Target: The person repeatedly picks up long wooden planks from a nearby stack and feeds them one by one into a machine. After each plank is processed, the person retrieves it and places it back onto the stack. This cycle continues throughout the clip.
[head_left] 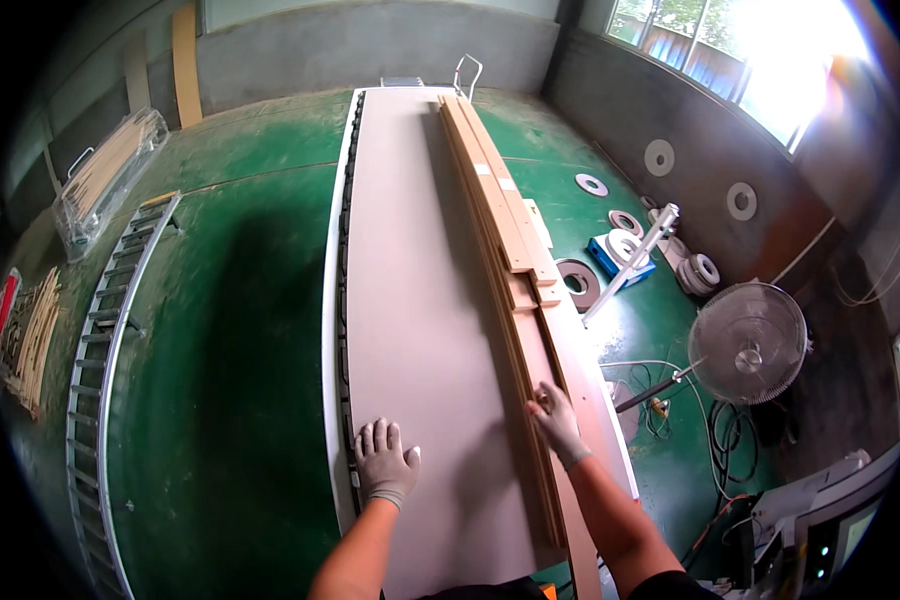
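Note:
A long, flat beige panel [420, 300] lies in front of me and stretches away toward the far wall. My left hand [382, 462], in a pale glove, rests palm down near the panel's left edge with its fingers spread. Along the panel's right side runs a stack of long wooden boards [490, 215], some shorter pieces lying on top. My right hand [558, 425], also gloved, is over the near part of the stack. Its fingers are curled together above a board, and what they hold, if anything, is too small to make out.
A conveyor of rollers in a metal frame [110, 310] stands at the left, near bundled wood strips [110, 165]. To the right are a round fan [748, 343], edging rolls [698, 272], loose cables [730, 440] and a machine [820, 510]. The floor [225, 400] is green.

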`<state>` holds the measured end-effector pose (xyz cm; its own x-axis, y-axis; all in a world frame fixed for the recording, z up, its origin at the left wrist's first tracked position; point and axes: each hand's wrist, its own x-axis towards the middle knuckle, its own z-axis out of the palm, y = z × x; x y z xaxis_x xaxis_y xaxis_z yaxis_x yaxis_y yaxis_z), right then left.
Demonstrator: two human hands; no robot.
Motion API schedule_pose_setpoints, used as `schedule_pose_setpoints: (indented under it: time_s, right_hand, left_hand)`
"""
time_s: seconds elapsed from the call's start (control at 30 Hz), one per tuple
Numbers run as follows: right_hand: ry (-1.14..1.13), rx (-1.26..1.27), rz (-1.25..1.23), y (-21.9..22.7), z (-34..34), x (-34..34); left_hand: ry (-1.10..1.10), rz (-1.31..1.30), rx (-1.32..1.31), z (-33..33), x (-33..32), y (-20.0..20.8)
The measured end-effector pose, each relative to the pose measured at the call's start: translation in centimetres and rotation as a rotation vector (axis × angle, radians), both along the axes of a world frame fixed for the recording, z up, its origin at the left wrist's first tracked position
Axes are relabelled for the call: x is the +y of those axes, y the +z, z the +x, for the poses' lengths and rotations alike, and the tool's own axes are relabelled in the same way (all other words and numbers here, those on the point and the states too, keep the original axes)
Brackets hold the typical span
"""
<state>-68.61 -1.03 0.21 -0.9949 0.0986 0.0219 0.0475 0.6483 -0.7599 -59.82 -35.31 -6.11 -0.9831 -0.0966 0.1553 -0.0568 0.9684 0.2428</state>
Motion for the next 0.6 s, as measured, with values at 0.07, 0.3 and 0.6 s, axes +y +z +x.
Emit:
schedule_pose_setpoints:
  time_s: [0.07, 0.3, 0.6]
  right_hand:
    - [-0.032, 0.022, 0.002, -3.3, -6.0, 2.2]
    - [-0.189, 0.029, 0.182, -2.7, -19.3, -4.4]
    - [-0.292, 0.229, 0.144, -2.8, -22.7, -5.2]
  left_hand:
    - [-0.028, -0.002, 0.000, -0.8, 0.5, 0.0]
    - [-0.028, 0.003, -0.128, -1.1, 0.0, 0.2]
    - [-0.037, -0.018, -0.158, -1.9, 0.3, 0.6]
